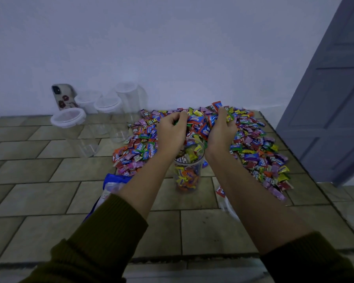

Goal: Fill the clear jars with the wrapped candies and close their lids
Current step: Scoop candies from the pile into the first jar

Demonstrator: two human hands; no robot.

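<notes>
A wide heap of wrapped candies [253, 144] in many colours covers the far right of the tiled tabletop [49, 170]. A clear open jar [187, 176], mostly full of candies, stands just in front of the heap. Above its mouth, my left hand [172, 131] and my right hand [221, 131] are cupped together, fingers curled round a shared bunch of candies [200, 123] lifted off the pile. Several empty clear jars with white lids stand at the back left, the nearest one [69, 119] lying closest to me.
A phone [63, 97] in a patterned case leans on the wall behind the jars. A blue and white plastic bag [110, 184] lies under my left forearm. Something white [231, 209] shows beneath my right forearm. A grey door [331, 99] stands past the table's right edge.
</notes>
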